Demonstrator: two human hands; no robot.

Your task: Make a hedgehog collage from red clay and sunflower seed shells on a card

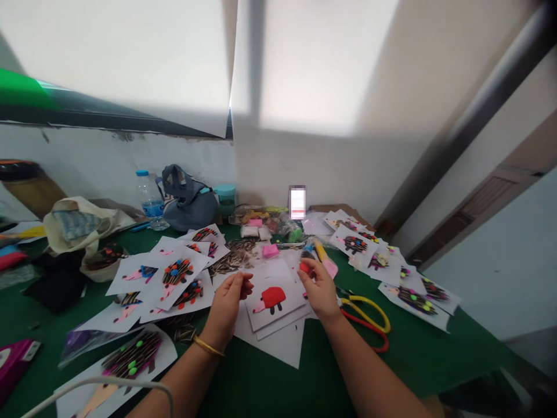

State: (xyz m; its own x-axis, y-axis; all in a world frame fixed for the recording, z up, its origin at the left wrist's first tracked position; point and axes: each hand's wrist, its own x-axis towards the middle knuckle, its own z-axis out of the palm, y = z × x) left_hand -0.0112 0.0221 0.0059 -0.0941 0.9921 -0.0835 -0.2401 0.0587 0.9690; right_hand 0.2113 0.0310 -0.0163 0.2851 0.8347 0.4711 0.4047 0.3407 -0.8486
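My right hand (322, 287) pinches a small lump of red modelling clay (304, 267) between thumb and fingers, above the right side of a white card (287, 277). On that card is a hedgehog figure (274, 297) with a flat red clay body, a pink snout and dark legs. My left hand (230, 299), with a gold bangle (209, 346) at the wrist, hovers at the card's left edge. Its fingers are curled together, and whether anything is inside them is hidden. More white sheets lie under the card.
Decorated hedgehog cards lie to the left (176, 273) and right (354, 244). Scissors (368, 313) with yellow and red handles rest beside my right forearm. Behind are dark sticks (235, 255), a pink clay block (270, 250), a water bottle (150, 200) and a blue-grey bag (189, 203). A pale cable (104, 380) crosses front left.
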